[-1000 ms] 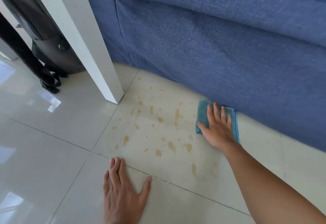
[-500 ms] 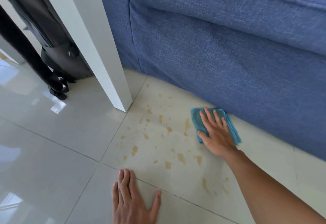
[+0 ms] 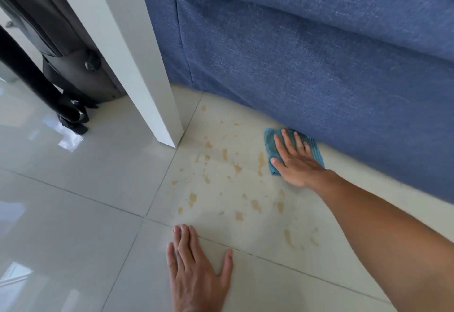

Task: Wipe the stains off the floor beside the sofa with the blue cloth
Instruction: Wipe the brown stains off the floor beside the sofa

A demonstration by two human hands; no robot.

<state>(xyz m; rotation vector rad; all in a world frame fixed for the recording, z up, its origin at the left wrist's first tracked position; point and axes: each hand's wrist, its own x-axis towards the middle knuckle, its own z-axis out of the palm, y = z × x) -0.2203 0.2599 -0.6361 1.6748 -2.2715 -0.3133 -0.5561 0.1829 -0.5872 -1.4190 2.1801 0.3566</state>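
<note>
— Blue cloth (image 3: 270, 143), folded and soft, lies on the floor (image 3: 73, 188) against the sofa (image 3: 319, 66), beside the stains (image 3: 235, 166).

— Grip?

— Right hand (image 3: 298, 164) presses flat, fingers spread, clasping nothing; left hand (image 3: 196, 275) braces open. Probably light and limp: palm pressure suits it.

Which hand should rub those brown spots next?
The right hand, probably. It already presses flat on the blue cloth beside the sofa, right next to the stains. The left hand lies bare on the floor.
</note>
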